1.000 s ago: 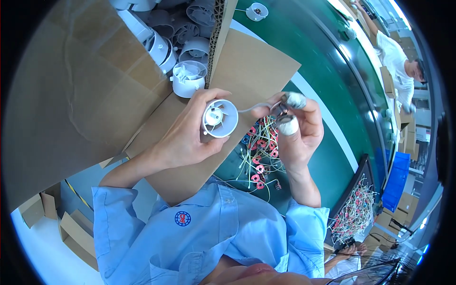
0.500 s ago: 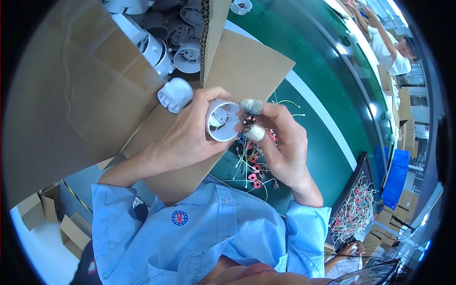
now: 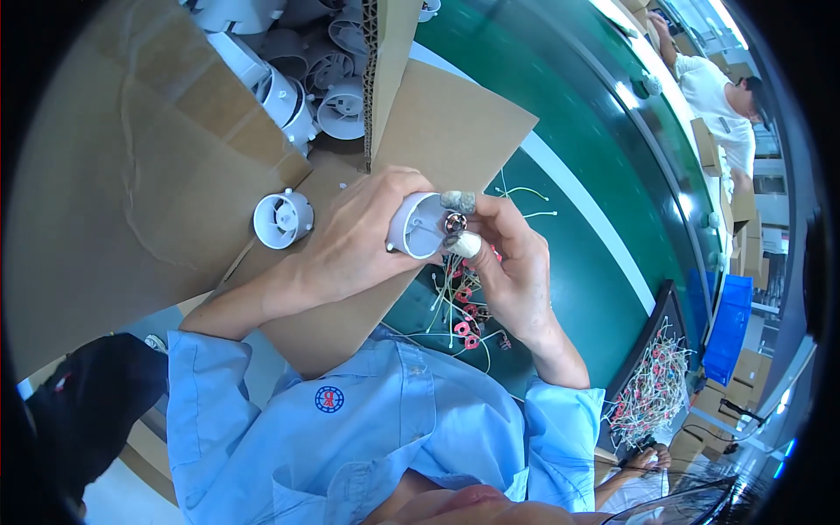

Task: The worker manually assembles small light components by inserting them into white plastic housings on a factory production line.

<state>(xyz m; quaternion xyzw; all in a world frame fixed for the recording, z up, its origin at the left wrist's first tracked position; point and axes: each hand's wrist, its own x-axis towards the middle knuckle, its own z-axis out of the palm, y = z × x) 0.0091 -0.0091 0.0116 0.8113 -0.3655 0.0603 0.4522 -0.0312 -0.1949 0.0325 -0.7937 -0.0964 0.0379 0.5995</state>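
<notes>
My left hand [image 3: 354, 223] is wrapped round a white plastic fan housing [image 3: 404, 229], its round mouth facing right. At that mouth, my right hand [image 3: 512, 262] pinches a small copper-wound motor coil [image 3: 455, 222] between thumb and forefinger, both tips covered in worn whitish wraps. How far the coil reaches into the housing I cannot tell. Below the right hand lies a loose heap of red-ringed coils [image 3: 464, 325] with pale wires, partly hidden by the fingers. A second white housing [image 3: 283, 219] rests on cardboard beside my left forearm, its hub showing.
A cardboard box [image 3: 131, 175] at the left holds several white housings [image 3: 341, 109]. A cardboard flap [image 3: 464, 114] overlaps the green belt [image 3: 560, 105]. To the right stand a black tray [image 3: 626, 385] of wired coils and a blue bin [image 3: 728, 332]. People are nearby at upper right and lower left.
The loose housing has moved down and left, now showing its hub. My held housing has turned slightly, and the coil stays at its mouth. A dark-clothed person has appeared at lower left.
</notes>
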